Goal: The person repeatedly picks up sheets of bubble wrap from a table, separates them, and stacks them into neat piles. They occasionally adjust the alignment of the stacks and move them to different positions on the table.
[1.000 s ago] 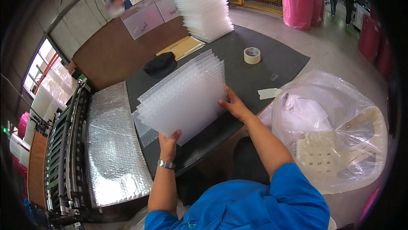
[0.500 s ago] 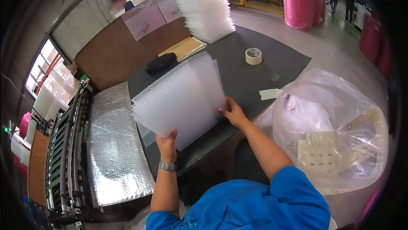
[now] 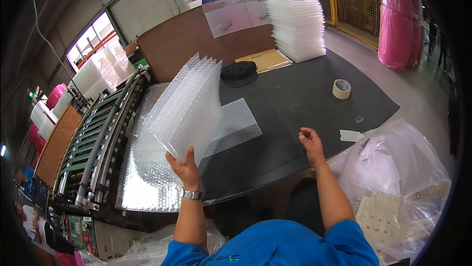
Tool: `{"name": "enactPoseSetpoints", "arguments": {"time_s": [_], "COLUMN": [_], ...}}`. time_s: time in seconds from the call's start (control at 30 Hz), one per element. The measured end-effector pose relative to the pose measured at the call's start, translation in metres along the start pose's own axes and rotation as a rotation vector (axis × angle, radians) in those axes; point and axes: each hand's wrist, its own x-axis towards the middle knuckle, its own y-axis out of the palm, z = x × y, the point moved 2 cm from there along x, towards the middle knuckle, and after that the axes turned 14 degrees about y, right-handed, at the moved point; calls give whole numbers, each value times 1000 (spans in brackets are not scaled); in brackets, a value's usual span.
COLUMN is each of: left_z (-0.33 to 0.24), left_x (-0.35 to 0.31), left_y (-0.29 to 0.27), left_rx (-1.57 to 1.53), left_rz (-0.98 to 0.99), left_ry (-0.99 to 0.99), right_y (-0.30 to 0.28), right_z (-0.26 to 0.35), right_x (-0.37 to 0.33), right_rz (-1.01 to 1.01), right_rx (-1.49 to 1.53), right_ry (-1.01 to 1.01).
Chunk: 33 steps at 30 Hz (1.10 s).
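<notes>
left hand [image 3: 186,171], lower left of centre, grips the bubble sheets [image 3: 189,108] low, their long axis seemingly slanting up-right; right hand [image 3: 312,147], right of centre, farther off, half-curled, empty.

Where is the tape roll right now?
In the head view, the tape roll lies right of centre on the dark table, beyond the right hand and white strip.

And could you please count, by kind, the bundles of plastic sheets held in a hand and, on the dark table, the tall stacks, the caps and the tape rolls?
Bundle in the left hand: 1
Tall stack: 1
Cap: 1
Tape roll: 1
Total: 4
</notes>
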Motion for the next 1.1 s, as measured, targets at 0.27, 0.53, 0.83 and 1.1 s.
{"name": "enactPoseSetpoints", "arguments": {"time_s": [0.27,0.53,0.83,1.1], "left_z": [-1,2,-1,6], "left_x": [3,-2,-11,-19], "left_y": [-10,-11,-13,-22], "left_rx": [54,59,141,242], "left_rz": [-11,20,86,186], "left_ry": [11,-9,33,100], "right_y": [0,-1,-2,-2], "right_z": [-1,-4,-6,-6], "right_x": [0,0,1,0], "right_rz": [10,9,4,6], "right_rx": [-20,-37,-82,-113], "right_ry": [-5,-32,-38,-13]}}
